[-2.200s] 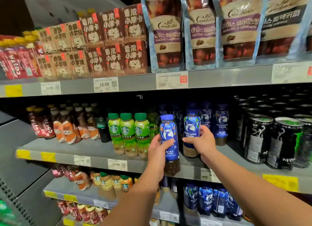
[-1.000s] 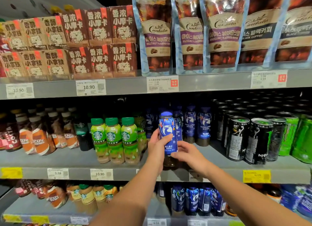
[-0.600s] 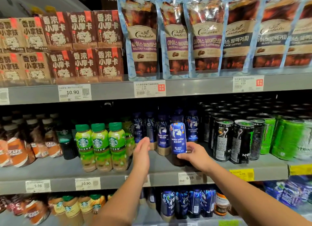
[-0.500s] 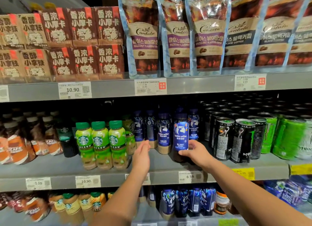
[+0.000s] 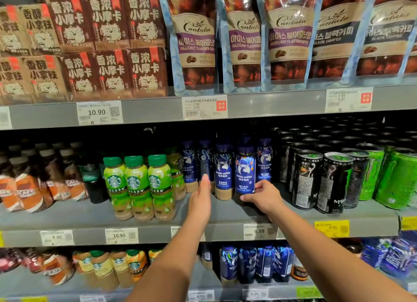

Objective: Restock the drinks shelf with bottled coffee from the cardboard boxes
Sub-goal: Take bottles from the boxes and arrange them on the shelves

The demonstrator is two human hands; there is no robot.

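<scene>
Blue-labelled with a dark cap, the coffee bottle (image 5: pixel 245 170) is upright on the middle shelf (image 5: pixel 225 214). Its long axis is vertical, cap up, and its printed label faces outward. The right hand (image 5: pixel 262 196) grips its lower part, thumb and fingers curled round it. They hide the base, so whether it rests fully on the shelf cannot be told. A matching bottle (image 5: pixel 223 170) stands just beside it on the left, with more behind. The left hand (image 5: pixel 201 196) is flat with straight fingers, holding nothing, fingertips raised in front of those back bottles. Green-capped bottles (image 5: pixel 135 184) stand further left and black cans (image 5: pixel 309 179) to the right. Coffee pouches (image 5: pixel 196 37) line the shelf above.
</scene>
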